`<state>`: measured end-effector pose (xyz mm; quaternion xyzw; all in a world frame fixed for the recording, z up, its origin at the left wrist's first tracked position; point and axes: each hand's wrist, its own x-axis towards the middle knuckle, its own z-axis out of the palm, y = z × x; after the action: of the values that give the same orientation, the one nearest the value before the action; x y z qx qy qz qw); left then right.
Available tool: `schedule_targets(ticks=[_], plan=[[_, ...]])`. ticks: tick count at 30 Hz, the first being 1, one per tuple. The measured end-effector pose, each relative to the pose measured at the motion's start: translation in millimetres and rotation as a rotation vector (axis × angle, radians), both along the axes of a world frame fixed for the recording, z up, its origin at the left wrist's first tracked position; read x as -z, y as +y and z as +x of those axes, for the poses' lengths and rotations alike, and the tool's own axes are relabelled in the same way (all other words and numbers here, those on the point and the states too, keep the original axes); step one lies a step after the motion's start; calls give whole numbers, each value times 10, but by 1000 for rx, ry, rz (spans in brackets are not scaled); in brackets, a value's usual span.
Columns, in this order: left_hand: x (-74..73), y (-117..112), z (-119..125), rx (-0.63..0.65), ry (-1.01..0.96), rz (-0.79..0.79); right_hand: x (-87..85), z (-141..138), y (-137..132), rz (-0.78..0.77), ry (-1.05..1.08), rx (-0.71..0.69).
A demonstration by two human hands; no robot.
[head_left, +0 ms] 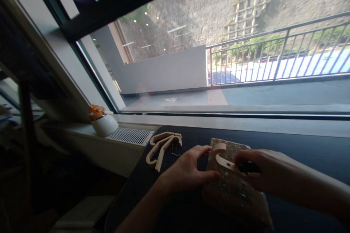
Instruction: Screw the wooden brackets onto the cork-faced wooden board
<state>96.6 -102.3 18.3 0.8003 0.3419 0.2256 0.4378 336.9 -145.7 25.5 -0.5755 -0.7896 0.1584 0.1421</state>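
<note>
So, using the block (pixel 237 193) as the reference point: it sits on the dark worktop (pixel 298 149), looks wrapped in something shiny, and has one wooden hook (pixel 222 161) lying on its upper face, curved end toward the window (pixel 175 80). You can see a dark hole (pixel 228 164) in the hook, but whether anything's in it, I can't tell.

Right hand (pixel 262 169) comes in from the right of the block and has its grip closed on the straight end of the hook. There's a dark patch between finger and thumb, could be a tool, could be shadow, no idea. Left hand (pixel 188 167) is at the block's left edge, grip loose, fingers spread and thumb against the side of it, so I'd call that steadying rather than grasping.

Progress-wise, I'd say it's early days. Only one hook is on the block. Left of the block, past the left hand, a couple of loose pieces (pixel 160 161) of similar wood lie overlapping, not being handled, with a few screws or nails (pixel 175 148) (too small to be sure) scattered just beside them. Further left of the block, well apart, there's a white bottle (pixel 104 125) with an orange top.
</note>
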Motion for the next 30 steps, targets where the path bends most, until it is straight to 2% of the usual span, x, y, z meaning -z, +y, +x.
schedule_targets(ticks=[3,6,9,11,17,23,27,30], plan=[[-37,75,-102,-57,-80,-34,8,-93,-36,-84,-50,-36],[91,46,-104,-40,-186,-117,49,-160,-52,-93,-84,-36],[217,3,-69,-62,-189,-139,99,-235,-72,-84,-113,-46],[249,-5,-67,-51,-185,-153,118,-291,-89,-102,-129,-58],[209,19,-171,6,-143,-183,136,-350,-104,-113,-194,-46],[223,60,-255,68,-113,-233,143,-377,-82,-140,-122,-48],[237,74,-260,95,-102,-243,77,-472,-94,-148,-179,-54],[249,66,-256,77,-106,-247,5,-408,-83,-186,-152,-52]])
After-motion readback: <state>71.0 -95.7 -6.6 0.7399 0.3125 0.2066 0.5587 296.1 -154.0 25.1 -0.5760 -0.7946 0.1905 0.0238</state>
